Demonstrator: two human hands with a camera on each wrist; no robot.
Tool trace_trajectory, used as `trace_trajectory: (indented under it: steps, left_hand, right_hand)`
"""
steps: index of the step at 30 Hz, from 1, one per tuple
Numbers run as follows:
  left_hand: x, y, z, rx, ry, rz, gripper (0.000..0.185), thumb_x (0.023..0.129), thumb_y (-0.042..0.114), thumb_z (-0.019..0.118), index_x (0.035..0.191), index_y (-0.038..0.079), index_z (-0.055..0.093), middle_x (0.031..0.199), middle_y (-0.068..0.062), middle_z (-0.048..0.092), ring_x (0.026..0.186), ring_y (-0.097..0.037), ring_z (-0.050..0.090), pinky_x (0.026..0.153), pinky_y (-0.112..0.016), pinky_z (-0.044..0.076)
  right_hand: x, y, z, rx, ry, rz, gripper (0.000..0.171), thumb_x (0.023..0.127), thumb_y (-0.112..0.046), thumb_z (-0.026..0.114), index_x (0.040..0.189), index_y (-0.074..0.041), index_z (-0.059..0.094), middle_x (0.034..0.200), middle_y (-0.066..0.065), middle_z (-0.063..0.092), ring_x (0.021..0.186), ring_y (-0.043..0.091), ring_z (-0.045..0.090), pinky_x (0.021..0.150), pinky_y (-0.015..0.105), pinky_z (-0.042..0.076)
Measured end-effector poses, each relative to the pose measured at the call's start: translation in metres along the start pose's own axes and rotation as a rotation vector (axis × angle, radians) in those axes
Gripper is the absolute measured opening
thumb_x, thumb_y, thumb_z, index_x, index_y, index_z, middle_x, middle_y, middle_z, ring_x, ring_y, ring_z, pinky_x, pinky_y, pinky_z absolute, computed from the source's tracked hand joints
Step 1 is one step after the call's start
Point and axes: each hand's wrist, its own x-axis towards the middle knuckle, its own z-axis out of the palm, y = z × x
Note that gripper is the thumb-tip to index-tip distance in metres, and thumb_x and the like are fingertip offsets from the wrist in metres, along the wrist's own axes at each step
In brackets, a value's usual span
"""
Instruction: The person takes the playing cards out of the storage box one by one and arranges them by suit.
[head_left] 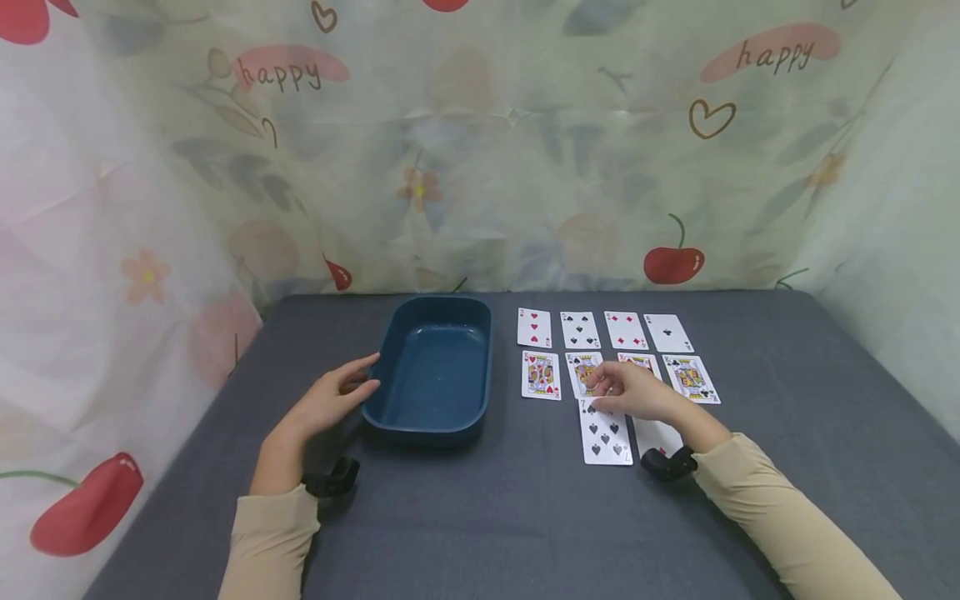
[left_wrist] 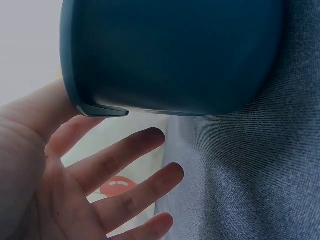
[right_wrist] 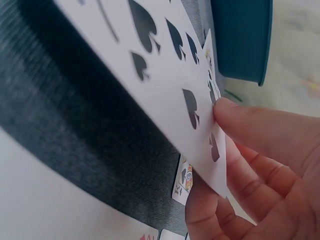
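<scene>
1. On the grey counter [head_left: 487, 517], right of the blue tub [head_left: 435, 371], playing cards lie in rows.
2. The right hand [head_left: 633, 392] pinches the top corner of the seven of spades [head_left: 604, 431] between thumb and fingers, its grip closed on the card.
3. The left hand [head_left: 330, 400] rests against the tub's side, fingers straight, holding nothing.

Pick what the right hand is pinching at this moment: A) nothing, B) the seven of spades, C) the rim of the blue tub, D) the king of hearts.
B: the right hand pinches a corner of the seven of spades, thumb on its face and the edge lifted in the right wrist view.
</scene>
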Motion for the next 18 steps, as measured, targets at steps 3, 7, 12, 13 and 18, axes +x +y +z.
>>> trace_trajectory:
  steps: [3,7,12,13,18]
  left_hand:
    - [-0.0003,0.0001,0.0002,-0.004,0.0,0.002,0.06,0.097,0.04,0.046,0.148,0.014,0.027,0.147,-0.024,0.035,0.131,-0.043,0.04,0.103,-0.055,0.038]
    - [-0.0007,0.0002,0.0002,-0.01,-0.001,0.004,0.06,0.097,0.039,0.046,0.148,0.013,0.027,0.147,-0.024,0.034,0.131,-0.043,0.04,0.103,-0.056,0.038]
    - [-0.0012,0.001,0.0003,-0.013,-0.004,-0.001,0.06,0.097,0.039,0.046,0.148,0.014,0.026,0.148,-0.023,0.033,0.132,-0.043,0.039,0.103,-0.056,0.038]
    - [-0.0012,0.0012,0.0003,-0.014,-0.005,-0.002,0.06,0.097,0.039,0.046,0.148,0.014,0.026,0.148,-0.023,0.033,0.132,-0.043,0.039,0.103,-0.056,0.038]
    - [-0.0008,0.0016,0.0005,-0.009,-0.001,-0.002,0.06,0.097,0.039,0.046,0.148,0.014,0.027,0.148,-0.023,0.033,0.132,-0.043,0.039,0.103,-0.056,0.038]
  right_hand:
    - [-0.0006,-0.0001,0.0013,-0.007,0.006,-0.004,0.02,0.079,-0.006,0.069,0.097,-0.003,0.061,0.08,0.004,0.062,0.069,0.01,0.054,0.063,0.022,0.044]
    - [-0.0002,0.0001,0.0033,-0.033,0.021,-0.012,0.019,0.079,-0.005,0.069,0.095,-0.003,0.061,0.079,0.004,0.062,0.069,0.009,0.054,0.064,0.021,0.044]
    - [0.0003,-0.0035,0.0046,-0.058,0.032,0.002,0.019,0.078,-0.006,0.07,0.095,-0.003,0.06,0.079,0.004,0.062,0.069,0.009,0.052,0.062,0.021,0.043]
    - [0.0002,-0.0044,0.0048,-0.062,0.033,0.007,0.019,0.078,-0.006,0.07,0.095,-0.003,0.06,0.078,0.004,0.061,0.069,0.009,0.052,0.062,0.021,0.042]
    - [-0.0002,-0.0054,0.0065,-0.064,0.031,0.013,0.02,0.078,-0.005,0.07,0.095,-0.003,0.06,0.076,0.003,0.061,0.065,0.007,0.051,0.059,0.02,0.041]
